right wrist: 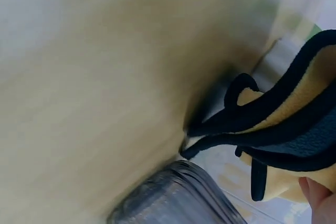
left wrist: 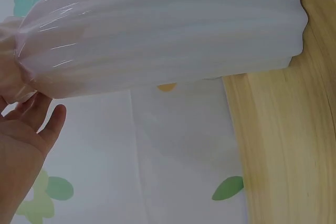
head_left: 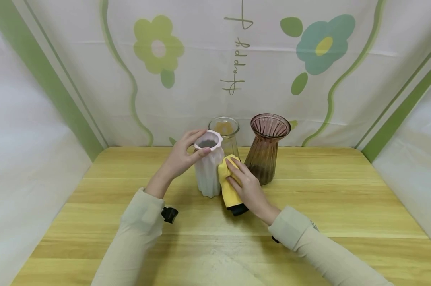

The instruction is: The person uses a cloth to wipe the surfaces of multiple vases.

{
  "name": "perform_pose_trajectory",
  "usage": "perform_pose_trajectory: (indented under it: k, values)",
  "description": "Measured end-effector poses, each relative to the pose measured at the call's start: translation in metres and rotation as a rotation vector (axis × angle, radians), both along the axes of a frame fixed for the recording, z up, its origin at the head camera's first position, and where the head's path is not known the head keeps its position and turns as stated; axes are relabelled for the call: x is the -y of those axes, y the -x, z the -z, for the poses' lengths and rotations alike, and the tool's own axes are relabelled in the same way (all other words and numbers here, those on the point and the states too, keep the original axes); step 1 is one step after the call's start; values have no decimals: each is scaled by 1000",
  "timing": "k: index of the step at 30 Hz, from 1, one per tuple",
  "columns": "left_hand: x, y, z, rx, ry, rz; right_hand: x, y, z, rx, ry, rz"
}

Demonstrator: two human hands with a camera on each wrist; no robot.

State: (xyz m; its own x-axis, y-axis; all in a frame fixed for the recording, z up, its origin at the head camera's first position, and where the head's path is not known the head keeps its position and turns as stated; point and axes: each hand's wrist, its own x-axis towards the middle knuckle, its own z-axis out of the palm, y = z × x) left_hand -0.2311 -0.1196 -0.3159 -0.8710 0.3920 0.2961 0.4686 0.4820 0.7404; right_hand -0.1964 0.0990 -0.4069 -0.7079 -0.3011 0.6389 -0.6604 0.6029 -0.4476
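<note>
Grips the white vase (head_left: 207, 174) by its pinkish scalloped rim with the left hand (head_left: 179, 157), setting the thumb on the near side and fingers along the far side. Has that vase about upright near the middle of the table (head_left: 344, 214). Holds the yellow cloth (head_left: 231, 196), bunched, in the bent fingers of the right hand (head_left: 249, 186), right beside the vase's right wall; cannot tell how much of the wall is touched. Lets the cloth's black-edged end hang below the fingers, showing loose, black-bound folds in the right wrist view. Has the clear vase (head_left: 231, 143) just behind, partly hidden, and the ribbed brown vase (head_left: 263, 159) to the right, flaring at the rim, close to the right hand. Wears pale sleeves (head_left: 129, 242) turned back at the cuffs, with a black device (head_left: 169, 214) at the left wrist. Faces a white backdrop (head_left: 197, 79) printed with flowers, leaves, wavy green lines and "Happy" turned sideways.
</note>
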Motion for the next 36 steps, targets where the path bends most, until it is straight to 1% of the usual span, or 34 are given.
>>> perform_pose_trajectory:
  k: [4, 9, 13, 17, 21, 26, 30, 33, 36]
  values:
    - [1, -1, -2, 24, 7, 25, 3, 1, -10, -20, 43, -8]
    - [1, -1, -2, 63, -6, 67, 4, 4, -23, -52, 54, -11]
    - [-1, -1, -1, 78, -1, 61, 4, 4, -26, -48, 41, -17]
    - [-3, -1, -1, 73, 23, 28, 3, 2, -21, -18, 30, -19]
    - [-5, 1, 0, 53, 32, 1, 1, 1, -13, 12, 3, -9]
    - [-7, 2, 1, 36, 18, -19, -3, 0, -4, 80, -61, -2]
    - [-8, 2, 1, 29, 8, -35, -5, -2, 0, 130, -105, 11]
    - [-9, 2, 2, 14, 7, -50, -6, -3, 1, 137, -114, 18]
    - [-11, 0, 3, 6, -1, -57, -6, -2, 2, 112, -102, 15]
